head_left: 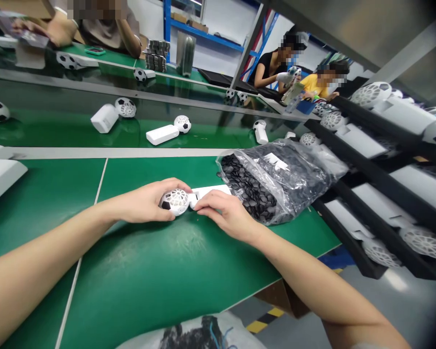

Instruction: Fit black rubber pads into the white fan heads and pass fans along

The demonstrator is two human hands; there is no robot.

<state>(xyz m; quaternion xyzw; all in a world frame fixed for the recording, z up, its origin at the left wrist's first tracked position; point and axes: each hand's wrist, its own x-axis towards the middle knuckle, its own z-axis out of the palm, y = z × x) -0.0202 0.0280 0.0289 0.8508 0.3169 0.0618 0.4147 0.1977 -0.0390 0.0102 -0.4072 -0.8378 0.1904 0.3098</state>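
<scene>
A green worktable (pixel 141 291) bore a clear plastic bag (pixel 298 167). Just left of that was a white device with a football-patterned round head (pixel 201 191). The left hand (pixel 145 201) gripped the head; the right hand (pixel 228 213) touched the neck (pixel 193 200), whether pinching anything I couldn't tell. Flat black discs (pixel 247 188) filled the bag's mouth.

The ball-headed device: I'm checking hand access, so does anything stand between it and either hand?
Nothing visible does: the left hand holds its round head, the right hand is at its neck. The bag of black pieces lies by the handle's end.
</scene>
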